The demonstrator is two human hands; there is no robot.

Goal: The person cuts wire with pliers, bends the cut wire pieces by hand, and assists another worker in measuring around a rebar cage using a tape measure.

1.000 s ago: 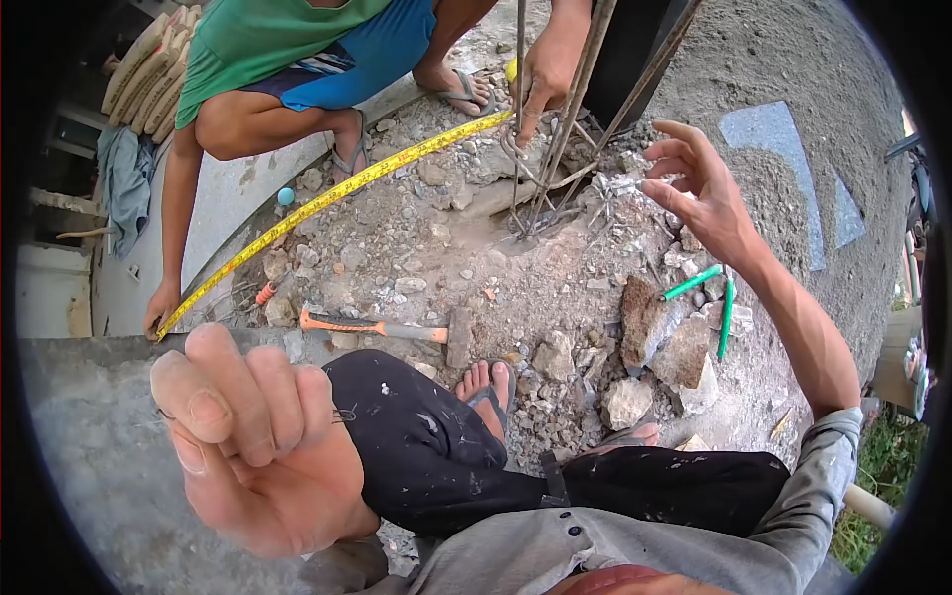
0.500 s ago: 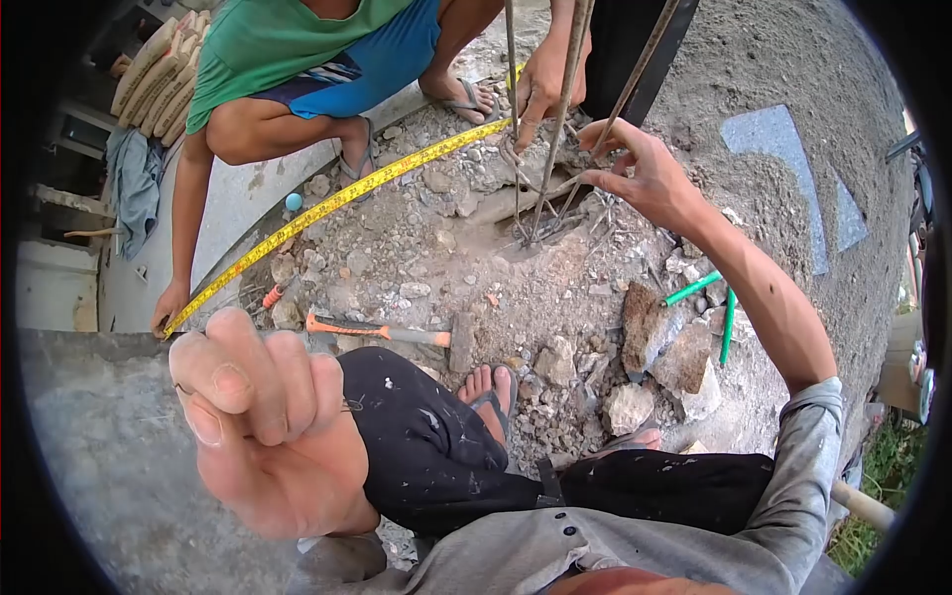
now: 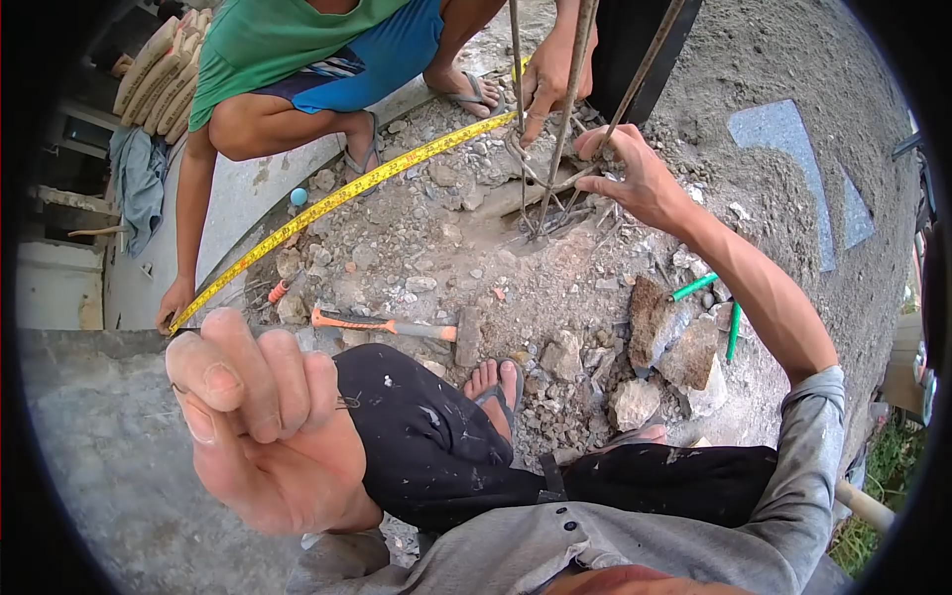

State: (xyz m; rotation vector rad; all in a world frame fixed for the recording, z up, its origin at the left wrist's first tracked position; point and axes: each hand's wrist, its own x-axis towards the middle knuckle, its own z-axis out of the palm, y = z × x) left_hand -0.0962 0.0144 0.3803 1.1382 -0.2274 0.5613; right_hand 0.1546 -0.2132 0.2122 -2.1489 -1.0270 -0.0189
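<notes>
My left hand (image 3: 263, 416) is raised at the lower left, its fingers curled in a pinch with ends of thin wire sticking out. At the upright steel bars (image 3: 570, 99), my right hand (image 3: 620, 169) curls its fingers around the right bar, the thumb near the bent steel tie (image 3: 560, 185). Left of it a co-worker's hand (image 3: 550, 79) points down among the bars. A yellow measuring tape (image 3: 342, 200) stretches from there to the co-worker's other hand (image 3: 177, 302) at the left.
A hammer (image 3: 397, 327) lies on the rubble before my knee. Broken stones (image 3: 635, 402) and green tube pieces (image 3: 734, 332) lie to the right. The co-worker in a green shirt (image 3: 278, 45) squats opposite. Stacked sacks (image 3: 164, 79) stand at the upper left.
My right hand has moved left from open space to the steel bars and curled around one. My left hand keeps its pinch. The view has shifted slightly.
</notes>
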